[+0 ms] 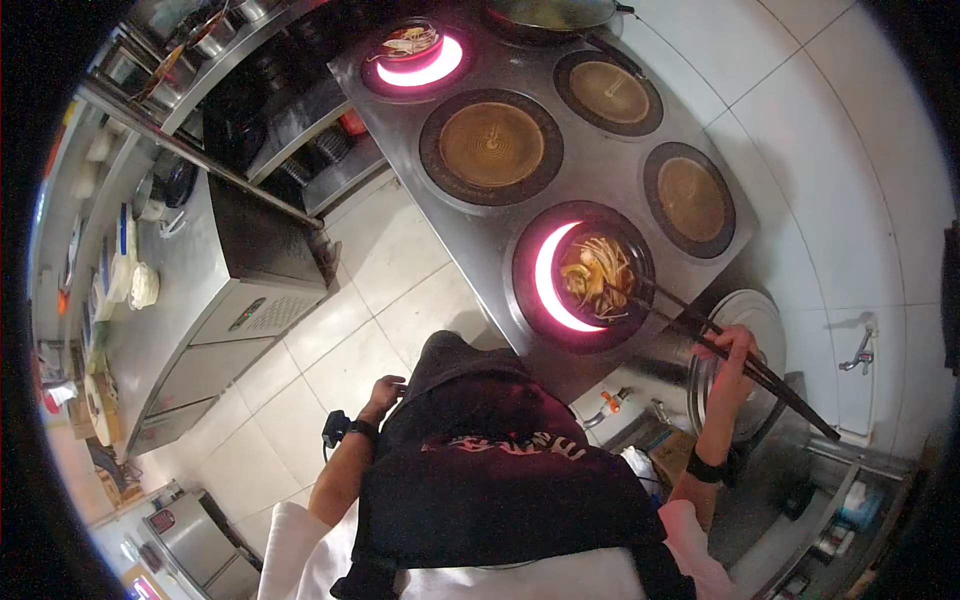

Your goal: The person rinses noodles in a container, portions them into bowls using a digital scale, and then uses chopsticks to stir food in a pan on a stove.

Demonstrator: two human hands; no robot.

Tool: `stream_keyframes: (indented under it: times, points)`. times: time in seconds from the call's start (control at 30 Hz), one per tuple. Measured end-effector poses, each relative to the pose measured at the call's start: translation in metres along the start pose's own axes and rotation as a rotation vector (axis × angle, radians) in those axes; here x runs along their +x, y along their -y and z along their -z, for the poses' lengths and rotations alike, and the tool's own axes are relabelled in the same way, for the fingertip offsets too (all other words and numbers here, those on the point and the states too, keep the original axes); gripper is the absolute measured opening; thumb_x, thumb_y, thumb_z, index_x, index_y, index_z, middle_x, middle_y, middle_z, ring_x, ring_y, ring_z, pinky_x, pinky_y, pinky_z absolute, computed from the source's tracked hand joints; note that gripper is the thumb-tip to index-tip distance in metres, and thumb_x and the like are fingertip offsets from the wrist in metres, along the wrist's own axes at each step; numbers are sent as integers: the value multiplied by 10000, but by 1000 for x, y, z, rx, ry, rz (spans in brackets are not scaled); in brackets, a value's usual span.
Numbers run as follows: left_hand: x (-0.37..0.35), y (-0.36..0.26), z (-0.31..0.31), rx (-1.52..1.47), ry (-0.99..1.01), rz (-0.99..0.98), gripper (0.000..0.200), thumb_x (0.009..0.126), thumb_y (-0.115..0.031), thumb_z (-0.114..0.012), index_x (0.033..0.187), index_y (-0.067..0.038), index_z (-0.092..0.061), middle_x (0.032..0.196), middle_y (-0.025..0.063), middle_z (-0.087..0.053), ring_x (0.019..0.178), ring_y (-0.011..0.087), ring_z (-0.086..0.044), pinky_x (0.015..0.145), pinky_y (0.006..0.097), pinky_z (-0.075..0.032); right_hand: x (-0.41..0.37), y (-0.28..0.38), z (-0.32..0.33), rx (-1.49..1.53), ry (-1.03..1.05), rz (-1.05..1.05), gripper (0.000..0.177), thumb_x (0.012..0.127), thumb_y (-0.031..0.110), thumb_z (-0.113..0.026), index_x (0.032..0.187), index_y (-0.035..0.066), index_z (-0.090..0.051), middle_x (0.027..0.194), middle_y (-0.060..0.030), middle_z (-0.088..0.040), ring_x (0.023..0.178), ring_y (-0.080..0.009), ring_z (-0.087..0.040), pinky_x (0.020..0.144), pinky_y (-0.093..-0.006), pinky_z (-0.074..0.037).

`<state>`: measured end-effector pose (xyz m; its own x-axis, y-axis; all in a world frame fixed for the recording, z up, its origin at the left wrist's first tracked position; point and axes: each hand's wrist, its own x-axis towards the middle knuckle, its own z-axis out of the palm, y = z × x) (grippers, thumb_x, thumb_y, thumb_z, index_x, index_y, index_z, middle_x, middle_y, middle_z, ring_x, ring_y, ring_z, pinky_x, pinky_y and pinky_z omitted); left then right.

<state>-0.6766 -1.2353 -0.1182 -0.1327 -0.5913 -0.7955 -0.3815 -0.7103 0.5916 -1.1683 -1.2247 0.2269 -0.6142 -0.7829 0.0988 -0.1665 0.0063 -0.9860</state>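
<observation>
My right hand is closed round a pair of long dark chopsticks. Their tips reach into a dark pot of food with pale enoki-like strands and yellowish pieces in brown broth. This pot sits off-centre on a burner that glows pink-white in a crescent at its left. My left hand hangs low beside the black apron, its fingers loosely extended and holding nothing I can see. A dark band is on each wrist.
On the steel cooktop, a second food pot sits on a glowing burner, near several unlit round plates and a wok. Right are a large round lid and wall tap; left, a steel counter.
</observation>
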Motion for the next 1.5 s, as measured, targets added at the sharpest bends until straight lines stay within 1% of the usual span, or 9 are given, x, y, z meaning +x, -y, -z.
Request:
stream_keyframes:
  times: [0.33, 0.63, 0.8, 0.83, 0.97, 1.17, 1.33, 1.4, 1.5]
  points:
    - [4, -9, 3, -46, 44, -89, 280, 763, 6, -387, 1017, 93, -467, 852, 196, -596, 728, 234, -594, 596, 299, -475, -9, -7, -18, -38, -32, 15, 347, 890, 287, -386, 678, 15, -425, 669, -51, -408, 619, -192, -566, 574, -294, -513]
    - [-3, -24, 3, 74, 16, -13, 282, 786, -16, -376, 1042, 54, -473, 872, 162, -598, 737, 204, -590, 520, 268, -439, -7, -32, -61, -179, 240, 72, 266, 885, 149, -386, 693, -14, -471, 707, -106, -480, 617, -186, -562, 528, -267, -480]
    - [0, -21, 5, 86, 35, -28, 285, 781, -25, -387, 1040, 55, -474, 864, 162, -599, 737, 198, -588, 523, 268, -436, 5, -52, -13, -456, 452, 528, 230, 872, 90, -385, 700, -26, -484, 696, -95, -476, 677, -178, -544, 557, -260, -478]
    - [6, -9, 6, -10, 47, -54, 286, 781, -30, -389, 1041, 55, -474, 860, 162, -600, 736, 198, -587, 531, 272, -436, -14, 4, -42, -170, 213, 44, 259, 878, 121, -379, 680, -20, -468, 694, -88, -465, 696, -173, -533, 606, -289, -482]
    - [-17, -28, 2, 73, 6, -31, 290, 778, -34, -392, 1041, 55, -475, 863, 163, -600, 737, 201, -587, 543, 277, -436, -7, -3, -31, -207, 168, 309, 299, 892, 211, -382, 677, 10, -432, 670, -67, -444, 670, -177, -557, 604, -301, -475]
    - [-5, -14, 7, -1, -19, 39, 284, 783, -36, -393, 1042, 47, -477, 855, 157, -602, 730, 204, -585, 543, 277, -435, -17, -30, -32, -59, 184, -61, 299, 896, 203, -355, 654, 40, -417, 643, -37, -433, 507, -165, -540, 546, -244, -441]
    - [-1, -7, 7, 37, 41, -76, 270, 785, -29, -402, 1031, 44, -484, 859, 155, -601, 721, 202, -587, 527, 269, -429, -14, -16, -26, -38, 33, -12, 292, 891, 203, -360, 666, 35, -439, 625, -49, -458, 526, -144, -547, 519, -239, -431]
    - [-10, -26, 4, 87, 20, -28, 268, 782, -26, -404, 1028, 44, -486, 856, 154, -601, 718, 203, -588, 523, 268, -429, -9, -34, -32, -247, 256, 148, 312, 891, 217, -362, 657, 28, -447, 624, -45, -457, 526, -134, -543, 514, -237, -434]
    - [-8, -28, 5, 94, -15, 13, 267, 780, -22, -410, 1027, 47, -487, 851, 156, -603, 717, 207, -592, 518, 270, -431, -13, -11, -28, -142, 120, 23, 300, 872, 187, -403, 630, 15, -451, 627, -45, -449, 520, -135, -533, 537, -259, -449]
